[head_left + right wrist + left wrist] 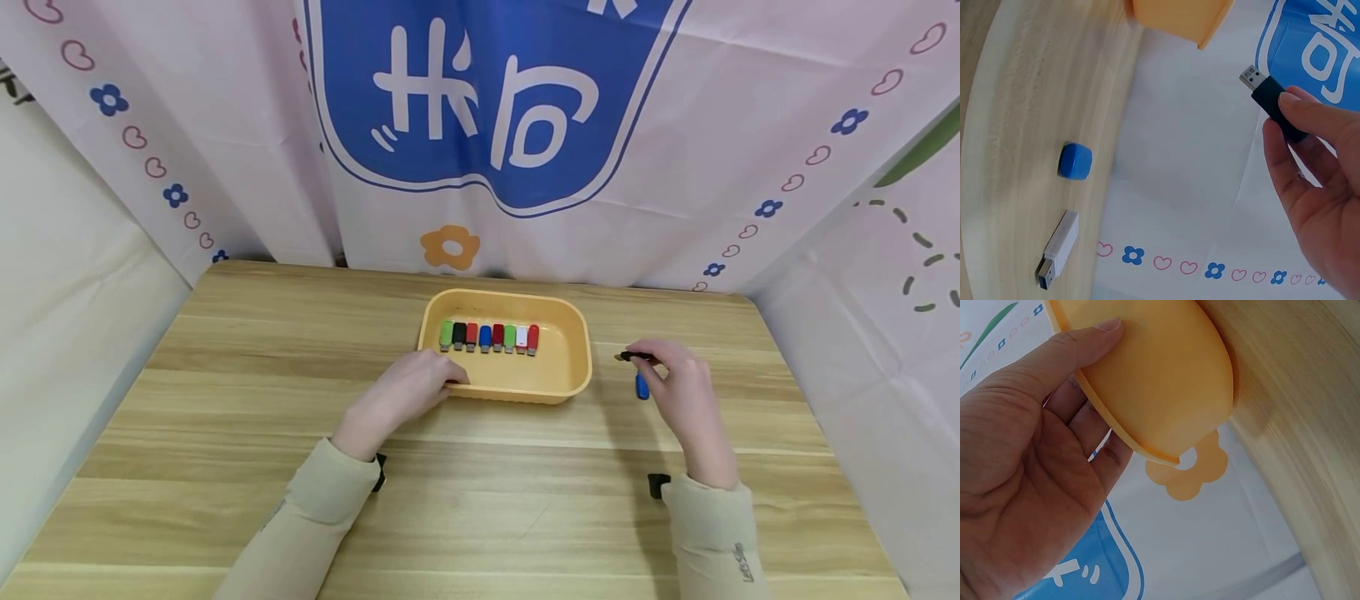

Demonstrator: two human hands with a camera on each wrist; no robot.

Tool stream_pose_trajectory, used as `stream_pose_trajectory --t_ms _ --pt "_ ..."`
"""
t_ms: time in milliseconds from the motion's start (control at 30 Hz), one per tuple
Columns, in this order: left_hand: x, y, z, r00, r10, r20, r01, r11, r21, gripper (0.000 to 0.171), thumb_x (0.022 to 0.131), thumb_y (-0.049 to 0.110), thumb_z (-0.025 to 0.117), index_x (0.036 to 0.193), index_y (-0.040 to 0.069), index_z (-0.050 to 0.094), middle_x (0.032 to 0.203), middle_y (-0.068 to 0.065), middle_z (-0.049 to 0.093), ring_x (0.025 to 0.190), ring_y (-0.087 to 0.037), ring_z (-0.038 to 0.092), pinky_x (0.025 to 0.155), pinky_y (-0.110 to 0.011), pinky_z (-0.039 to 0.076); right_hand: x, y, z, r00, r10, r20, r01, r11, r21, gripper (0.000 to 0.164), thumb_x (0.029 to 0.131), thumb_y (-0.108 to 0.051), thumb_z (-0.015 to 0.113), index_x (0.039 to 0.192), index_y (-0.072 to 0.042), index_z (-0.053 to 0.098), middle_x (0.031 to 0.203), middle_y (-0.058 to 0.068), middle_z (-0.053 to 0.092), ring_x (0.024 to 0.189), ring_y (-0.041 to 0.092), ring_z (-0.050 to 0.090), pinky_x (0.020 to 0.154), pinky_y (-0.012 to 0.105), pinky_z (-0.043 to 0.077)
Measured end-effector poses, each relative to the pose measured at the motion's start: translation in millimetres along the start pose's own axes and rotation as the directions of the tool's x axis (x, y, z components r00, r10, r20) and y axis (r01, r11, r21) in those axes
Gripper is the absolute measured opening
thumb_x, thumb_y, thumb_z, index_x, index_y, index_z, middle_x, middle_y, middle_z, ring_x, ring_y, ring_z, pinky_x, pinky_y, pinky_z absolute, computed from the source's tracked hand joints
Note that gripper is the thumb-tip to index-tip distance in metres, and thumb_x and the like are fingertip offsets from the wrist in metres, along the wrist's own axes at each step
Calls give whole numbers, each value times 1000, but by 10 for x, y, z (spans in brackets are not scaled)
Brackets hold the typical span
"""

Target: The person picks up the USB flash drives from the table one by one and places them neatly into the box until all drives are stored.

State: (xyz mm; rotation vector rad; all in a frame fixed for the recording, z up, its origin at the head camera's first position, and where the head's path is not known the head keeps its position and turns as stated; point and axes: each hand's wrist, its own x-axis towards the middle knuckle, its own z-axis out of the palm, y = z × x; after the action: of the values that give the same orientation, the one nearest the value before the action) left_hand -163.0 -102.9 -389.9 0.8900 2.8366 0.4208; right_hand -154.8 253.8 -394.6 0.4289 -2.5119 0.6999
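Observation:
My left hand [411, 385] grips the near left rim of a yellow plastic tray [517, 390]; in the left wrist view its thumb lies along the tray's outer wall [1166, 369], fingers over the rim. Between thumb and fingers, my right hand [684, 396] pinches a black USB stick [1274, 107], metal plug pointing away from the palm, held above the table to the tray's right. Below that hand lies a blue USB stick [642, 386]. A white USB stick [1061, 245] lies near it in the right wrist view, hidden by the hand in the head view.
Inside the tray, several USB sticks in green, black [460, 335], red, blue [485, 337] and white [521, 337] stand side by side in a row, plugs toward me. The wooden table [525, 517] meets a printed curtain [375, 225] at its back edge.

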Motion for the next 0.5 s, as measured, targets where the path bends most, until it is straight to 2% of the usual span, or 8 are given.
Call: stream_pose_trajectory --t_ms 233,367,500 --pt "-2 7 -16 1000 -15 8 16 1000 -5 19 89 3 72 99 17 78 100 1 77 89 -14 70 80 -33 59 108 -122 16 1000 -8 14 7 999 35 13 86 1 74 98 -1 73 94 15 75 83 28 71 75 46 58" --pt "-1 5 -13 1000 -11 4 11 1000 -5 18 89 3 72 98 17 78 98 1 77 86 -13 69 78 -33 59 159 -185 48 998 -23 55 20 998 53 13 86 1 74 99 -1 73 94 15 75 84 27 71 73 44 59" --pt "1 3 -8 1000 -7 -3 7 1000 -7 18 90 3 72 97 17 78 98 1 77 84 -13 69 78 -33 59 214 -263 89 995 -27 94 17 994 103 21 86 3 73 107 3 68 100 18 74 87 29 72 76 42 61"
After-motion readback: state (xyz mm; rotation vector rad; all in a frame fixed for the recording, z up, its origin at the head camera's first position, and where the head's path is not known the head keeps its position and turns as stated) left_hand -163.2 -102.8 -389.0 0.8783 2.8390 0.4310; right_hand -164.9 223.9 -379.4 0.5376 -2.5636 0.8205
